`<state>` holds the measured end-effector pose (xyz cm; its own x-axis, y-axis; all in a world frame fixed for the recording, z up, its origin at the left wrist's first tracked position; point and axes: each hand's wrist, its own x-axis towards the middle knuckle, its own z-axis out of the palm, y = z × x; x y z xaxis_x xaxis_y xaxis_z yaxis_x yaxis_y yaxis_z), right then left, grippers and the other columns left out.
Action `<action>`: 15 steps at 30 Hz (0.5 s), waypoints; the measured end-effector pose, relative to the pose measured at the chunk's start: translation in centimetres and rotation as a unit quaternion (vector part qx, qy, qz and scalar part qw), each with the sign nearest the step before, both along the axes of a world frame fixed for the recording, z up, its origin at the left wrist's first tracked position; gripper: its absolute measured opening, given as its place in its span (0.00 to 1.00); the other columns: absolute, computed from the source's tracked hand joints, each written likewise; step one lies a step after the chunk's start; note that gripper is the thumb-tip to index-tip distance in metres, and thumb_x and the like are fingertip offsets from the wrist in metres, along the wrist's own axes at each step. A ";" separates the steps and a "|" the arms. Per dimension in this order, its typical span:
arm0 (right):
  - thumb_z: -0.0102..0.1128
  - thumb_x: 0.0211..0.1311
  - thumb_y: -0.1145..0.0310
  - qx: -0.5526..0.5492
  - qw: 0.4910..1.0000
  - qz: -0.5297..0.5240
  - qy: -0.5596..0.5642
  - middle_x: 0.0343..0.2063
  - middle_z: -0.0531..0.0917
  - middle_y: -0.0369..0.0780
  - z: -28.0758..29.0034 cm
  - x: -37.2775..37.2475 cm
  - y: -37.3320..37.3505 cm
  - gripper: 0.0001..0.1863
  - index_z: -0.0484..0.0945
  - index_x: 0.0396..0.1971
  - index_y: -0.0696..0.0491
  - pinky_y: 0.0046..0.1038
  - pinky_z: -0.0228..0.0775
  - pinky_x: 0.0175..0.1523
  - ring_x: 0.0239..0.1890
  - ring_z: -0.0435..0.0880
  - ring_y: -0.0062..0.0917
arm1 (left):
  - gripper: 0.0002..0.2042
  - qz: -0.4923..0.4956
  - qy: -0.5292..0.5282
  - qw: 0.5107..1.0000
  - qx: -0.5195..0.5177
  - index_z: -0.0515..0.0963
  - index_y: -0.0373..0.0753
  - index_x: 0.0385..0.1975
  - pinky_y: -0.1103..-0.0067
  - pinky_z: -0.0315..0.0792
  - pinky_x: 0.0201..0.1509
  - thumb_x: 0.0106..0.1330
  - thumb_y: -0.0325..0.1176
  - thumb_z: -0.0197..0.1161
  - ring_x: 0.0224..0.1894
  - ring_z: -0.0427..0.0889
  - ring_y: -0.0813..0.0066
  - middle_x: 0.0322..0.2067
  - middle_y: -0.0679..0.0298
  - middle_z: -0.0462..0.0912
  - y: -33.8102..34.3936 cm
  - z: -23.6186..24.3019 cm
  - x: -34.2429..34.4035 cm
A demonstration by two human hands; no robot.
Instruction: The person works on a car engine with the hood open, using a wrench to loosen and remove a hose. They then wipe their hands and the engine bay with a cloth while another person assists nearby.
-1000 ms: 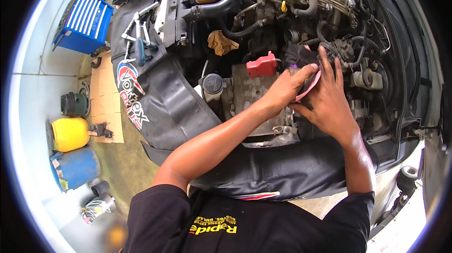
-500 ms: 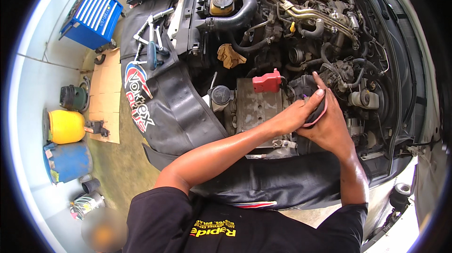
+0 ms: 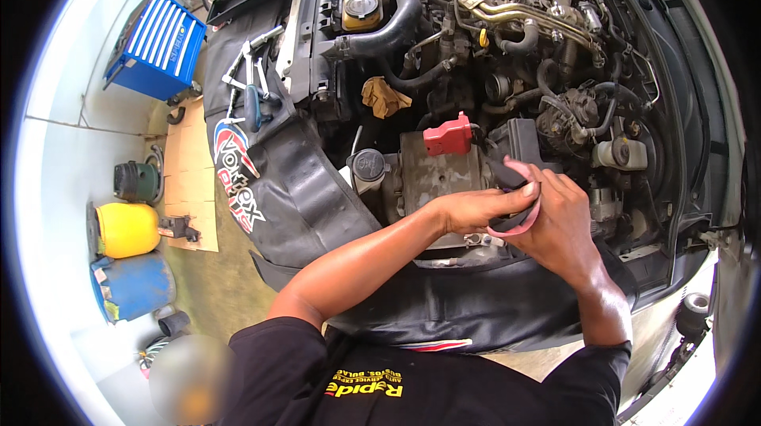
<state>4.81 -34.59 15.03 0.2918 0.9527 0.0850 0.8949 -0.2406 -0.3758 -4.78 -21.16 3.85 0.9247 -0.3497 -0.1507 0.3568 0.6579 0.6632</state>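
Both hands meet over the engine bay at a bent, dark strip with a pinkish side (image 3: 519, 224), perhaps abrasive paper. My left hand (image 3: 485, 209) pinches it with the thumb on top. Around its other side curls my right hand (image 3: 561, 224), partly hiding it. Just left of the hands sits a grey-topped battery (image 3: 432, 180) with a red terminal cover (image 3: 448, 137) at its far end. Beyond my right hand is a black box (image 3: 519, 139). A black-capped reservoir (image 3: 369, 168) stands left of the battery.
Black fender covers (image 3: 309, 180) drape the car's near and left edges. Wrenches and a blue-handled tool (image 3: 252, 105) lie on the left one. A crumpled brown paper (image 3: 384, 98) rests among the hoses. On the floor stand a blue tool cabinet (image 3: 158, 44) and a yellow drum (image 3: 127, 229).
My hands have come slightly nearer to me. The right index finger, stretched out before, is now curled in, and more of the strip's pinkish side shows. The view has shifted slightly.
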 end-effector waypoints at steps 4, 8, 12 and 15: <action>0.84 0.37 0.52 0.106 0.992 0.031 -0.068 0.23 0.76 0.40 -0.7 -0.4 0.3 0.28 0.79 0.32 0.55 0.37 0.67 0.33 0.25 0.76 0.39 | 0.33 0.003 0.012 0.988 -0.152 0.79 0.41 0.52 0.79 0.76 0.49 0.68 0.68 0.55 0.47 0.82 0.78 0.46 0.65 0.84 -0.4 -2.9 0.0; 0.83 0.41 0.54 0.140 0.989 0.012 -0.044 0.23 0.78 0.40 -1.1 -0.1 0.5 0.25 0.81 0.31 0.55 0.37 0.68 0.33 0.26 0.77 0.39 | 0.34 -0.016 -0.057 0.947 -0.317 0.76 0.41 0.60 0.67 0.75 0.63 0.70 0.67 0.53 0.57 0.82 0.68 0.55 0.62 0.83 -1.2 -5.8 0.3; 0.80 0.47 0.60 0.126 0.988 -0.088 0.022 0.34 0.85 0.42 -2.1 0.6 -1.2 0.22 0.83 0.43 0.50 0.37 0.72 0.44 0.36 0.84 0.38 | 0.40 -0.053 -0.099 0.939 -0.324 0.63 0.43 0.72 0.64 0.64 0.73 0.72 0.70 0.41 0.70 0.69 0.64 0.69 0.59 0.69 -2.7 -2.1 1.4; 0.74 0.58 0.63 0.139 0.955 -0.207 -0.158 0.40 0.85 0.42 -2.5 2.5 -3.3 0.21 0.80 0.50 0.51 0.35 0.72 0.51 0.43 0.84 0.35 | 0.46 -0.020 -0.057 0.995 -0.074 0.50 0.43 0.78 0.62 0.53 0.78 0.70 0.74 0.33 0.78 0.53 0.62 0.77 0.58 0.53 -3.8 0.7 0.9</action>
<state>7.34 -37.87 12.54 0.5572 0.6887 0.4640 0.8237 -0.5291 -0.2038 -3.88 -24.98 4.50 0.9173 -0.3980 0.0109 0.3130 0.7377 0.5982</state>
